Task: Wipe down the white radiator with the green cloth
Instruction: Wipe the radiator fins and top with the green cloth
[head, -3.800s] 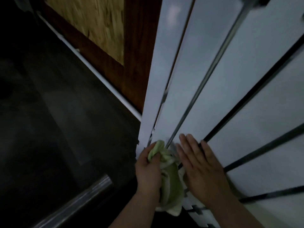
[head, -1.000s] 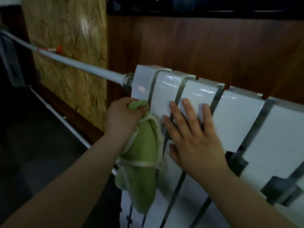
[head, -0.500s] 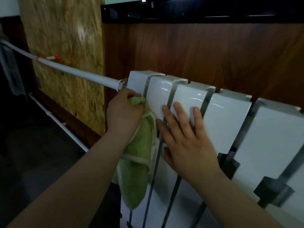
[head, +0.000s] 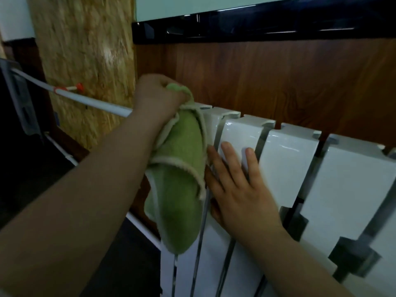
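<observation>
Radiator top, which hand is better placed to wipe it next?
Left. The left hand grips the green cloth at the top left corner of the radiator, while the right hand lies flat on the front sections, fingers straight, holding no cloth.

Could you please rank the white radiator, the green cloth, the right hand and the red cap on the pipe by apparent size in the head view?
1. white radiator, partly out of frame
2. green cloth, bunched, only slightly ahead of the hand
3. right hand
4. red cap, tiny, also farther off
</observation>
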Tool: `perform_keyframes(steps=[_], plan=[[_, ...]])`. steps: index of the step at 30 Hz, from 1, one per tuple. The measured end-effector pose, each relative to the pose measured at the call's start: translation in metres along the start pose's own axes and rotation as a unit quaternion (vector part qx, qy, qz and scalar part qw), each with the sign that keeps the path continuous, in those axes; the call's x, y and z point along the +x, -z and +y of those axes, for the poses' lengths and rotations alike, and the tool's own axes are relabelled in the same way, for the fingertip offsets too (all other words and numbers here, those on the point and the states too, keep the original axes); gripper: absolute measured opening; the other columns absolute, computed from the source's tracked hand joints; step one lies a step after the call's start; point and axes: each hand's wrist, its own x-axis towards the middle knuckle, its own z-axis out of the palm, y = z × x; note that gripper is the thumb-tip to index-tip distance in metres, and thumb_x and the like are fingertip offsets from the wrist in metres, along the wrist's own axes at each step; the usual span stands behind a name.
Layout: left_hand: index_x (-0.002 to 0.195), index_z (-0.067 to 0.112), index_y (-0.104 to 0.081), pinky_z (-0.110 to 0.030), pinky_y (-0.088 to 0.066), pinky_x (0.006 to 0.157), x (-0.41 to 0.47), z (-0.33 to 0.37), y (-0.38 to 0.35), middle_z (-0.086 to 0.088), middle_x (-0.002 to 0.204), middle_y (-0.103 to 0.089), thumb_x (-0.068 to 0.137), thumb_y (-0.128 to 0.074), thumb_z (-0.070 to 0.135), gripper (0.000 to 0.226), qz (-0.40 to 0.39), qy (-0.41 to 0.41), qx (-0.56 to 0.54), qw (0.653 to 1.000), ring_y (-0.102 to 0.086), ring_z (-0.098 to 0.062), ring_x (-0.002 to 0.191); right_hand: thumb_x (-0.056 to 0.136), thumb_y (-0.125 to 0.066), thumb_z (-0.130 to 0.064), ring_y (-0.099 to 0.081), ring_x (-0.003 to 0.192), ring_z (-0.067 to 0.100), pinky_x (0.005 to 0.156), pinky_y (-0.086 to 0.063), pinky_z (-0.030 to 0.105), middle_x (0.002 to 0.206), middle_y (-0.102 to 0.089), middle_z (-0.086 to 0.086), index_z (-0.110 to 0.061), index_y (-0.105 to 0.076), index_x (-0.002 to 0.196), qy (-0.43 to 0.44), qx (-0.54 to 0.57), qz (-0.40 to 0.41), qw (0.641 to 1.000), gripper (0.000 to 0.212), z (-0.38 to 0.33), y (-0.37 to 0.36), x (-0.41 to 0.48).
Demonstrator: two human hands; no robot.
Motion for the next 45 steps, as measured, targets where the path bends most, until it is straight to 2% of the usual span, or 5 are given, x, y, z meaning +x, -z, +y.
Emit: perform_keyframes(steps=[6,13,18,29,45], plan=[[0.067,0.019,-0.056,0.0,-0.036,0.05,-0.012,-0.011,-0.01,0.014,0.065,-0.048,0.083,-0.063,0.009,0.021,0.057,-0.037,0.01,0.998,-0.049,0.014,0.053,0.062,-0.069,-0.041,-0.028,0.127,0.03,0.11,0.0,0.047,0.134,-0.05,0.014,-0.006,-0.042,0.128,-0.001,0.037,-0.001,0.999,0.079,0.0,0.005,-0.001],[0.078,0.018,-0.061,-0.003,-0.038,0.061,-0.047,-0.049,-0.018,0.016,0.068,-0.052,0.086,-0.061,0.011,0.01,0.057,-0.051,0.017,0.997,-0.048,0.004,0.066,0.069,-0.054,-0.038,-0.028,0.128,0.031,0.11,0.0,0.048,0.135,-0.049,0.015,-0.007,-0.051,0.127,-0.002,0.02,-0.011,1.0,0.065,0.001,0.004,-0.001],[0.072,0.028,-0.057,-0.021,-0.047,0.07,-0.086,-0.091,-0.031,0.011,0.074,-0.058,0.088,-0.056,0.011,0.023,-0.015,0.021,0.047,0.999,-0.057,-0.007,0.072,0.066,-0.062,-0.038,-0.023,0.132,0.031,0.111,0.003,0.049,0.139,-0.042,0.018,-0.008,-0.053,0.126,0.008,0.011,-0.051,0.999,0.067,0.001,0.006,-0.001],[0.081,0.031,-0.055,-0.007,-0.04,0.057,-0.17,-0.149,-0.051,0.014,0.078,-0.053,0.089,-0.053,0.005,0.027,0.021,0.246,-0.115,0.962,-0.049,0.002,0.073,0.073,-0.049,-0.035,-0.018,0.133,0.035,0.11,0.007,0.05,0.143,-0.037,0.019,-0.008,-0.048,0.13,0.012,-0.051,-0.047,0.998,0.063,-0.001,0.007,-0.002],[0.082,0.02,-0.062,-0.002,-0.044,0.057,-0.181,-0.181,-0.066,0.007,0.075,-0.061,0.088,-0.056,0.005,0.017,0.053,0.245,-0.168,0.953,-0.056,-0.003,0.07,0.082,-0.041,-0.03,-0.021,0.133,0.039,0.107,-0.001,0.054,0.143,-0.036,0.02,-0.009,-0.049,0.128,0.007,-0.056,0.011,0.998,0.051,-0.009,0.002,-0.008]])
